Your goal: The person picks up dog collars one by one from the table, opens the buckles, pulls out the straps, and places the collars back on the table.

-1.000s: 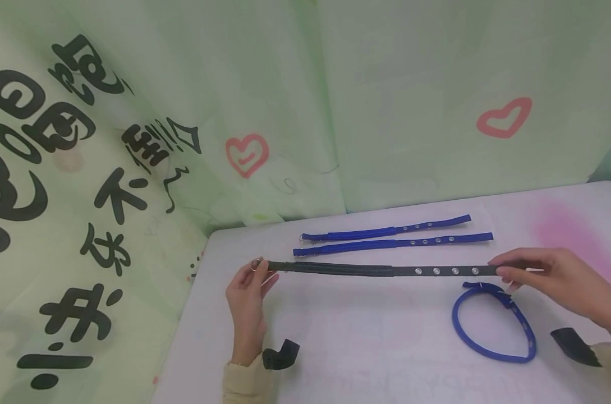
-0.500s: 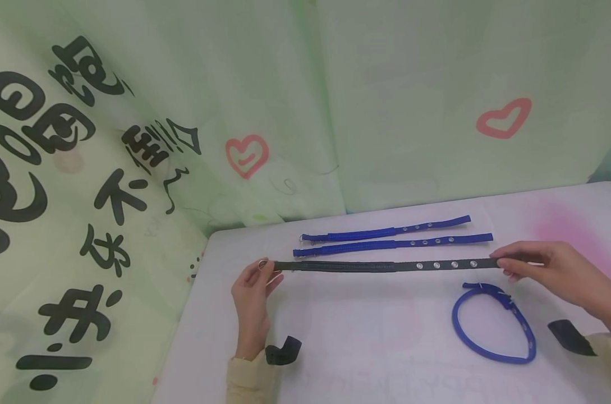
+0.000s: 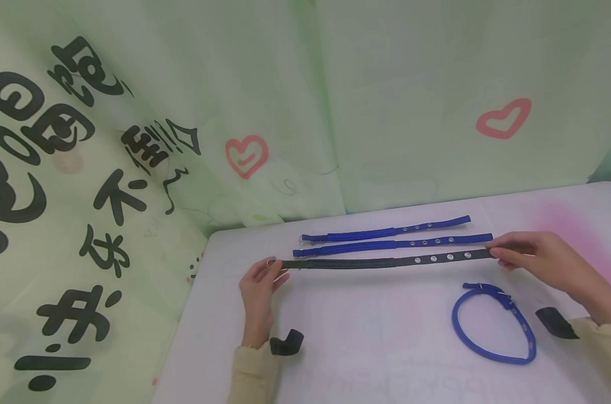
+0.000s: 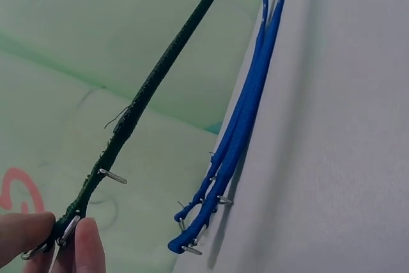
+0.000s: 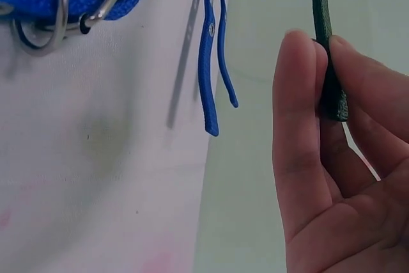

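Note:
A dark green-black pet collar [image 3: 345,263] is stretched out straight between both hands, above the table. My left hand [image 3: 258,297] pinches its buckle end; metal rings show by the fingertips in the left wrist view. On the other side my right hand [image 3: 542,261] pinches the tail beyond the eyelets, and the tip [image 5: 335,107] pokes out between thumb and fingers in the right wrist view. Just behind lie two straight blue collars [image 3: 355,247], side by side. A third blue collar [image 3: 456,322], buckled into a loop, rests below the right hand.
The white table [image 3: 366,336] has its back edge against a pale green curtain [image 3: 411,112] with hearts and black writing. A pink patch [image 3: 568,224] marks the table at right. Black bands [image 3: 287,343] are at both wrists.
Both hands have moved the dark collar away from me, toward the straight blue ones. The left hand has also shifted right, and the right end now sits higher. The blue collars have not moved.

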Action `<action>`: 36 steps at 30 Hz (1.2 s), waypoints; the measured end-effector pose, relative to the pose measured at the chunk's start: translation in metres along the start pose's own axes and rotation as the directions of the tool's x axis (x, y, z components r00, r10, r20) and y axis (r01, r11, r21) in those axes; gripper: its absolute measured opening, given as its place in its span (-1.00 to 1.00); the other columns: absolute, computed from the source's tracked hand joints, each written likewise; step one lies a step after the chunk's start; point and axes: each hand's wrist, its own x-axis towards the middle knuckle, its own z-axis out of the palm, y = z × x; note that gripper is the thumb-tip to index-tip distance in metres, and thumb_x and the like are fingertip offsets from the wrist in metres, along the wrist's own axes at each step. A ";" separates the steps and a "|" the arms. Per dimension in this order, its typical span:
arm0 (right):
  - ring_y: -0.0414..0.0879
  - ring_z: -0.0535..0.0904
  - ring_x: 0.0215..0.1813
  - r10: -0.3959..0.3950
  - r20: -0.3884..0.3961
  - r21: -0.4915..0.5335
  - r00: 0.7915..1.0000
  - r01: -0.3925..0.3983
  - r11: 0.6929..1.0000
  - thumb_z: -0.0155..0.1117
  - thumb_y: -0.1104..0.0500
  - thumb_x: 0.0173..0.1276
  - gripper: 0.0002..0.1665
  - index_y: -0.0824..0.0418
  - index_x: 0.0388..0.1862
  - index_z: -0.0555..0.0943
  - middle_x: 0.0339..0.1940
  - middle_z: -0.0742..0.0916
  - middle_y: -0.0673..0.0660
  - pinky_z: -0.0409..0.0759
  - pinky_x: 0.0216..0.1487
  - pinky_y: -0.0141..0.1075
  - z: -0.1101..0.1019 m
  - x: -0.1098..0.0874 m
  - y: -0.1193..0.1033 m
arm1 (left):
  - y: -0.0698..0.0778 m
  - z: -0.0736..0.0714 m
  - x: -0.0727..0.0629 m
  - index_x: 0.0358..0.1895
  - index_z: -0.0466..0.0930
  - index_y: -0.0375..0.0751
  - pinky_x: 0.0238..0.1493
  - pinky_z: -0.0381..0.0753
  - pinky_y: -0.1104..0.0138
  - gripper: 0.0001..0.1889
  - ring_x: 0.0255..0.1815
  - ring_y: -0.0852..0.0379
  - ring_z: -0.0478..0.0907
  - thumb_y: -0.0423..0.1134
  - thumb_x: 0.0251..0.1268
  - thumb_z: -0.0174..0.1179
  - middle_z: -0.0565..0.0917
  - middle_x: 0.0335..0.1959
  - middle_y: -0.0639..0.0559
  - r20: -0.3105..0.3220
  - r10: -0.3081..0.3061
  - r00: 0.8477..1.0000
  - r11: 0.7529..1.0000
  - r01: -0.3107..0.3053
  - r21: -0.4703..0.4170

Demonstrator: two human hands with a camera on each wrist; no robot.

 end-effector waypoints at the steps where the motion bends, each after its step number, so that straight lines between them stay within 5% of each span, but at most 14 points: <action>1: -0.29 0.61 -0.38 0.010 0.003 -0.001 1.000 -0.010 1.000 0.29 0.03 0.44 -0.57 0.35 0.06 0.65 -0.28 0.78 0.13 0.49 -0.32 -0.62 0.000 0.001 0.000 | -0.001 0.000 0.001 0.04 0.62 -0.38 -0.14 0.75 0.25 -0.68 -0.19 0.00 0.76 -0.31 0.27 0.35 0.75 -0.15 -0.16 0.007 -0.004 1.000 1.000 0.004 0.002; 18: -0.17 0.54 -0.41 0.069 0.008 -0.015 0.998 -0.069 0.997 0.32 -0.01 0.40 -0.57 0.34 -0.02 0.67 -0.46 0.74 0.04 0.38 -0.37 -0.40 0.012 0.018 -0.001 | -0.018 0.010 0.017 0.08 0.60 -0.41 -0.15 0.75 0.29 -0.66 -0.22 0.08 0.75 -0.34 0.29 0.32 0.73 -0.09 -0.23 0.000 -0.072 0.997 0.995 0.072 0.071; 36: -0.19 0.48 -0.49 0.096 -0.034 -0.073 0.995 -0.099 0.992 0.36 -0.01 0.36 -0.59 0.36 -0.15 0.69 -0.59 0.68 -0.05 0.27 -0.40 -0.35 0.016 0.025 0.000 | -0.035 0.014 0.025 0.03 0.59 -0.50 -0.13 0.76 0.21 -0.70 -0.27 0.01 0.75 -0.43 0.26 0.31 0.70 -0.07 -0.38 0.058 -0.072 0.996 0.996 0.069 0.050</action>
